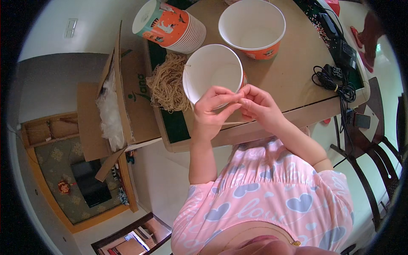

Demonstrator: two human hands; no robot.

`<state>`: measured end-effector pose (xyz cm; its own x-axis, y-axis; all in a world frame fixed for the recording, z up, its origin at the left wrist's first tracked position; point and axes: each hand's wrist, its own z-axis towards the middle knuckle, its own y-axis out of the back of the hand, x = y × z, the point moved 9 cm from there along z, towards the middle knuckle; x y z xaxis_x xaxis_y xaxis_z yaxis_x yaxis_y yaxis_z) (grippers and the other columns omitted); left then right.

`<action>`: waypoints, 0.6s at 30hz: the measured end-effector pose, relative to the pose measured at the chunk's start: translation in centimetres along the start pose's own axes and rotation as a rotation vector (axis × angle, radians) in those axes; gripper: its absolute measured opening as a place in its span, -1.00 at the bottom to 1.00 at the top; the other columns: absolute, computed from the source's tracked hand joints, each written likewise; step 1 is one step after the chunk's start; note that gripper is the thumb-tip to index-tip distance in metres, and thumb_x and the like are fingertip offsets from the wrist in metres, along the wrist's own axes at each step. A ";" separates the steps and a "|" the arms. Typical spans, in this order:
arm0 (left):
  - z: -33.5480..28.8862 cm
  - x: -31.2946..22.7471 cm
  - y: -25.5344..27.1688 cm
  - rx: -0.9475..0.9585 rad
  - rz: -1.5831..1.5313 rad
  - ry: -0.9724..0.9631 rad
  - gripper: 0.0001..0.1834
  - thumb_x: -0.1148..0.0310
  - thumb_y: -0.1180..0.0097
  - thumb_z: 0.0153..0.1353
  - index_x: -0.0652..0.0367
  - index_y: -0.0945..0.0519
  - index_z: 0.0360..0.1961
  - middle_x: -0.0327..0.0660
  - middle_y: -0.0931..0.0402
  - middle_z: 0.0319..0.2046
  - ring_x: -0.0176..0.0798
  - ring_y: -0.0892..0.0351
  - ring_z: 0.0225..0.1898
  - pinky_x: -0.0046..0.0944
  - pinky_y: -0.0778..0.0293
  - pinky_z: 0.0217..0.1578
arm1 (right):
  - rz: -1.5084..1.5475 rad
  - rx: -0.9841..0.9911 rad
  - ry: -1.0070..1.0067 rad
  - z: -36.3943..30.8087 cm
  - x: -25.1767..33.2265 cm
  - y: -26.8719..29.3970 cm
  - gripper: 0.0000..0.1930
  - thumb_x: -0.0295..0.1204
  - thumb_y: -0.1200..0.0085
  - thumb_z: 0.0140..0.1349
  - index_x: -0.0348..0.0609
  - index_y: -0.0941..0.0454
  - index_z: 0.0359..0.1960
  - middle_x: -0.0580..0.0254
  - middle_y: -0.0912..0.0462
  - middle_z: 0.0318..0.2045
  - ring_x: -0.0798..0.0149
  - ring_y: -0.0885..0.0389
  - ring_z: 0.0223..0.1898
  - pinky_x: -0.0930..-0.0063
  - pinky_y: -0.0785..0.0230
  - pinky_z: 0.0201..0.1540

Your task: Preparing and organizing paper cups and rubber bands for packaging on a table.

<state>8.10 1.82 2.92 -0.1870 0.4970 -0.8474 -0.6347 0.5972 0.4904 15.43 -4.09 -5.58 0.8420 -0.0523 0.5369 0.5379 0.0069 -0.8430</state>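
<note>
My left hand (214, 106) and my right hand (260, 107) meet at the fingertips over the near rim of a white-lined paper bucket (212, 70). Both hands pinch a thin beige string (233, 123), part of which runs between the wrists below the fingers. The exact grip point is hidden by the fingers. A strand also shows at the bucket's left rim. Beside that bucket, to the left, lies a loose bundle of beige string (169, 85). Another open paper bucket (253, 25), orange outside, stands farther back to the right.
A nested stack of printed orange and green paper buckets (182, 29) lies at the back left. An open cardboard box (138, 91) with clear plastic stands left of the table (297, 72). Black cables (342, 89) and a dark adapter (346, 54) lie at the right edge.
</note>
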 end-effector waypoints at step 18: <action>-0.2 -1.4 -0.4 -0.157 0.306 -0.146 -0.80 0.49 -0.19 0.15 0.23 -0.38 -0.46 -0.08 -0.38 -0.46 -0.02 -0.43 -0.36 -0.14 -0.39 -0.34 | -0.640 -0.267 0.324 -1.1 2.3 -0.4 -0.93 -0.53 -0.09 0.28 -0.27 -0.49 -0.27 0.45 -0.50 -0.51 0.66 -0.35 -0.50 0.73 -0.21 -0.47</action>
<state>8.42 0.76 3.89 -0.2845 0.7289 -0.6227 -0.6752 0.3088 0.6699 17.08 -5.34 -4.01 0.2934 -0.2558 0.9211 0.8543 -0.3624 -0.3727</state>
